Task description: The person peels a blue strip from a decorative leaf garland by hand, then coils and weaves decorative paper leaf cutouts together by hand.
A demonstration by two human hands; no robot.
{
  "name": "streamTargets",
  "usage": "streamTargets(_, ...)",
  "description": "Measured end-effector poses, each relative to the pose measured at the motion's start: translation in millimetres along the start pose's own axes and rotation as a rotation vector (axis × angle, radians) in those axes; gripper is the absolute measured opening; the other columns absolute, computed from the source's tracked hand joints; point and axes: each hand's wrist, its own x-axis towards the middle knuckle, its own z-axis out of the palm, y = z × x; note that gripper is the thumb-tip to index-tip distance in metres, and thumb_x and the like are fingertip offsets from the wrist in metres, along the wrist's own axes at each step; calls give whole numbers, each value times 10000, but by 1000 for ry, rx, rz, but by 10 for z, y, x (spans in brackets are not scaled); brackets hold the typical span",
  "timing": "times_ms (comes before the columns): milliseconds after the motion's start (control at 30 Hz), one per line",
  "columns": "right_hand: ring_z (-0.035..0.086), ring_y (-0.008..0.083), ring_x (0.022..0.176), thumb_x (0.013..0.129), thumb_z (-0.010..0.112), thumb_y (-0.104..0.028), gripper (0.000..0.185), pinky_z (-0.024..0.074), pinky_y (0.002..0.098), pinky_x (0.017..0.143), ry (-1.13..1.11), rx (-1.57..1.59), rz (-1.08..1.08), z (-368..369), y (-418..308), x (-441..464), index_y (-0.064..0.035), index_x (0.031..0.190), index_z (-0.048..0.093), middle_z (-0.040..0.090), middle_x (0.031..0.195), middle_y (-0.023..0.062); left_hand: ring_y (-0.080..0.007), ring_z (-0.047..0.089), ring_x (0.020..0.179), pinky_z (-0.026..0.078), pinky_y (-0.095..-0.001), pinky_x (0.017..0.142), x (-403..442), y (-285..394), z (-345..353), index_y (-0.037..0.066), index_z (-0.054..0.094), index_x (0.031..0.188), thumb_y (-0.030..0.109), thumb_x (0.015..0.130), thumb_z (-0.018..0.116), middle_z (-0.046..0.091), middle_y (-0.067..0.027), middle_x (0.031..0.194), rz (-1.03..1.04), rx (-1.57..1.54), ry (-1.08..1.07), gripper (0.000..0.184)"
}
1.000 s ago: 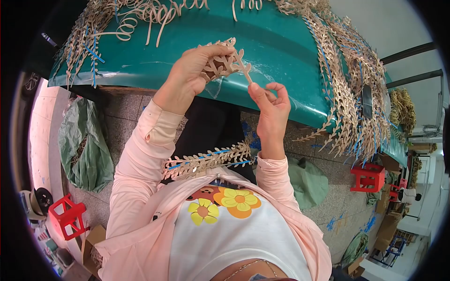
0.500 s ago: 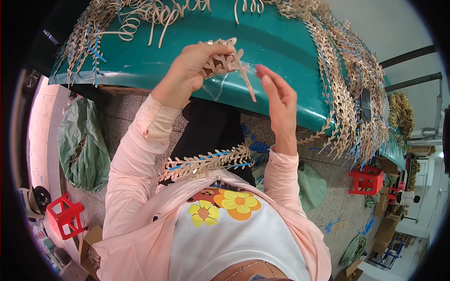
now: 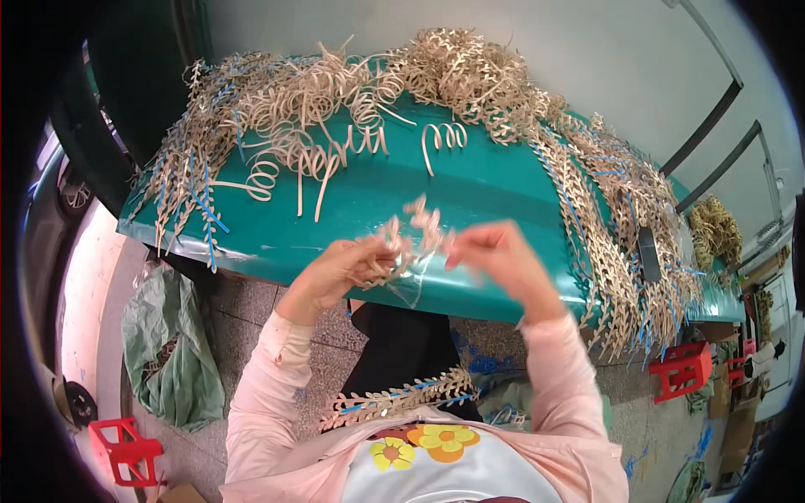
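Leaf strip [image 3: 392, 241], one, in left hand [image 3: 340, 268]; right hand [image 3: 501, 256] close; one black object [image 3: 648, 254]

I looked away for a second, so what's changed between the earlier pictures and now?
The right hand, which had pinched the end of the leafy strip and then let go, is back close to it, too blurred to tell whether its grip has closed. The view has tipped up, showing more of the green table. The left hand still holds the strip; the black phone-like object and lap strips stay put.
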Motion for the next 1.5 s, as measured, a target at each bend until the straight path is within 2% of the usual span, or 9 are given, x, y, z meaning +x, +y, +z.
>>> streamTargets(100,400,38,504,865,719,-337,267,289,223,484,48,-126,84,-489,-435,706,-75,824,752,489,550,-71,-219,678,977,544,-328,878,-40,114,-180,-84,620,1134,445,997,530,679,-162,1081,184,-7,148,554)
streamTargets(267,664,155,755,894,617,-378,381,505,322,683,574,33,-164,-1394,-269,2307,-44,1045,720,690,809,75,-148,676,884,533,-262,802,90,37,-674,-38,685,1072,315,970,621,707,-103,973,418,149,465,372)
streamTargets(367,703,319,848,846,694,-432,549,532,396,794,485,-718,65,-1222,79,2518,83,1031,647,693,907,251,-133,675,873,525,-236,776,159,-114,-791,-12,693,1070,193,952,641,708,-81,965,457,243,561,241)
streamTargets(633,625,385,846,832,654,-107,316,510,476,750,549,-856,-306,-390,1574,2392,-32,1130,581,574,1063,188,-125,671,888,517,-231,774,275,-158,-744,-16,684,1087,110,934,634,705,-65,955,502,295,473,205)
streamTargets(900,617,403,977,857,680,-319,554,505,499,731,891,-796,-27,-95,996,2481,-66,1291,446,488,1297,185,-80,610,801,505,-230,744,489,-348,-345,-3,643,1163,14,875,637,664,-74,1028,586,516,487,289)
streamTargets(1100,661,377,908,844,626,-138,185,524,434,778,638,-690,-205,-61,1476,2885,-91,1010,691,701,907,144,-87,614,844,502,-234,779,481,-424,-329,1,644,1175,11,875,647,670,-71,1030,661,703,555,299)
streamTargets(1200,696,272,848,887,629,-125,199,534,355,763,502,-561,-207,-120,1451,2501,-89,1070,700,721,942,126,-90,618,866,506,-237,785,467,-439,-439,-4,633,1191,16,889,642,667,-76,1046,623,581,501,303)
streamTargets(1300,650,136,1005,950,561,-36,188,512,283,878,-97,211,-162,-332,1300,1931,-3,1060,709,703,1112,87,-103,622,865,518,-242,768,511,-422,-375,1,586,1259,23,885,653,636,-108,1133,579,475,437,381)
streamTargets(1500,627,140,1060,895,473,87,357,500,284,929,-347,-54,-272,-390,992,1201,9,1184,667,660,1234,125,-126,636,878,536,-253,742,612,-519,244,31,407,1439,25,850,697,544,-160,1301,611,465,282,657)
